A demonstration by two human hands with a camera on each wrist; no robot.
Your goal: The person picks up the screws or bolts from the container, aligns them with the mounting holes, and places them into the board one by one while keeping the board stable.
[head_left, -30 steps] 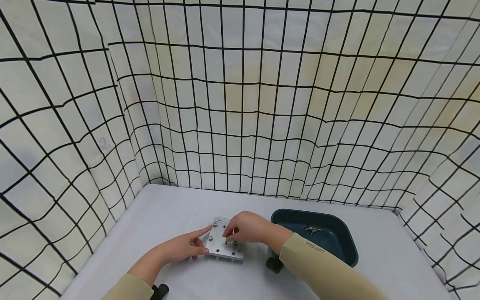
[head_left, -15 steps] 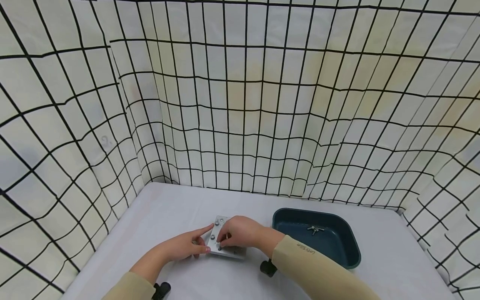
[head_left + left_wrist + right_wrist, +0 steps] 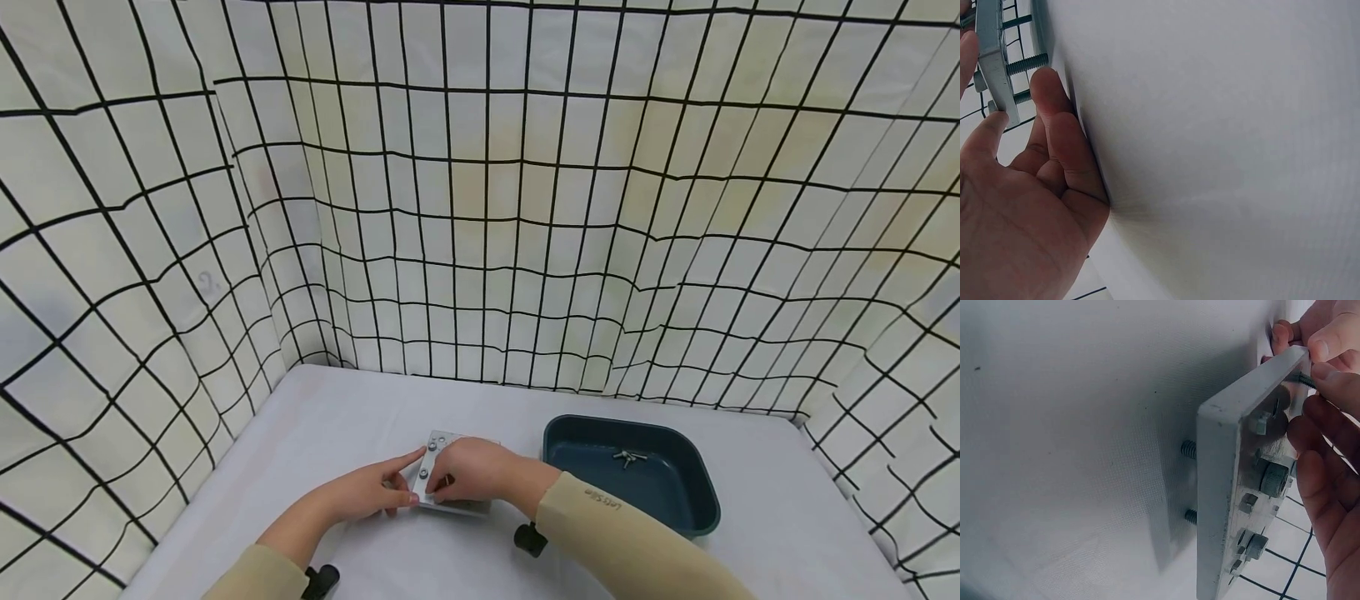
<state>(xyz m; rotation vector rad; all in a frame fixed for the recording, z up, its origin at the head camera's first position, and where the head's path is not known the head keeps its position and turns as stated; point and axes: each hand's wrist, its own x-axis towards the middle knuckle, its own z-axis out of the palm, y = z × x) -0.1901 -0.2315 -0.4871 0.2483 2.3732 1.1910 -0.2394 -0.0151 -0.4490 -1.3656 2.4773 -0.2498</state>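
Note:
A silver metal plate (image 3: 444,438) with holes and socket-head bolts (image 3: 1274,479) stands on the table, raised on threaded shanks (image 3: 1027,64) that stick out beneath it. My left hand (image 3: 366,492) grips its left side, thumb at the near corner, index finger stretched along the edge to the far end. Other fingers curl below the plate beside the shanks. Over the near left corner, my right hand (image 3: 474,472) pinches a screw (image 3: 1307,380) between thumb and fingertips, its thread showing at the plate's top face. The right hand covers much of the plate in the head view.
To the right lies a dark blue tray (image 3: 671,492) with several small screws (image 3: 628,457) in it. Black wrist mounts (image 3: 531,540) sit under both sleeves. White walls (image 3: 495,275) with a black grid enclose the table (image 3: 360,408) behind and at the sides.
My right hand has moved left and nearer over the plate, from its middle to the near left corner, bringing the screw there. The left hand keeps its grip on the edge.

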